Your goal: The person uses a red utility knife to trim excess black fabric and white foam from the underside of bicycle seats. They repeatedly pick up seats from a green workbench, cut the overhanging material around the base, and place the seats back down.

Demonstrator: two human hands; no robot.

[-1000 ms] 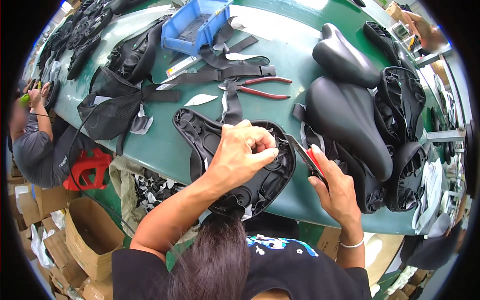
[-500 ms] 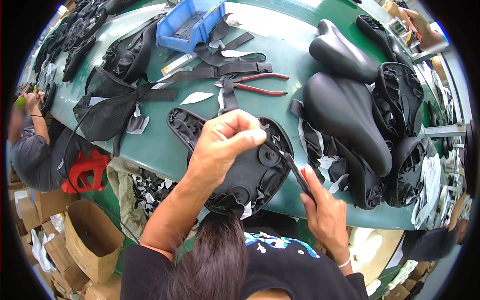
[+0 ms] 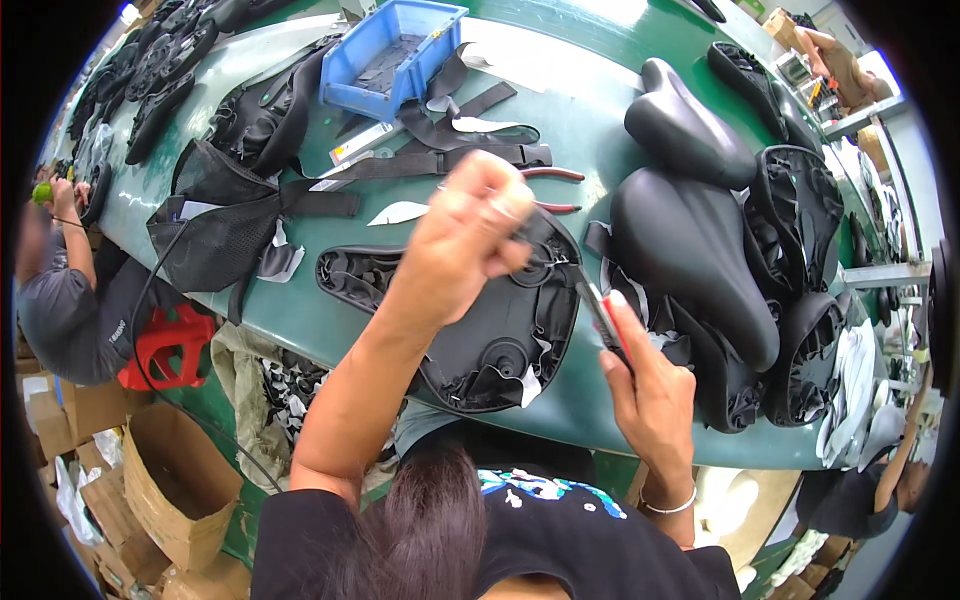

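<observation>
My left hand (image 3: pixel 468 232) is lifting off the upturned saddle (image 3: pixel 470 320) lying mid-tabletop (image 3: pixel 590 120), fingers pinched together on something too blurred to tell; at four o'clock my right hand (image 3: pixel 645 385) is clamped on a red-handled tool (image 3: pixel 600 310), now touching the saddle's rim

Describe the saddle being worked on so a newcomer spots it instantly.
On the green table, near its front edge, lies the upturned saddle under the left hand. Unlike the smooth padded saddles to its right, it shows its ribbed black underside.

Finished saddles (image 3: pixel 690 250) crowding the right
</observation>
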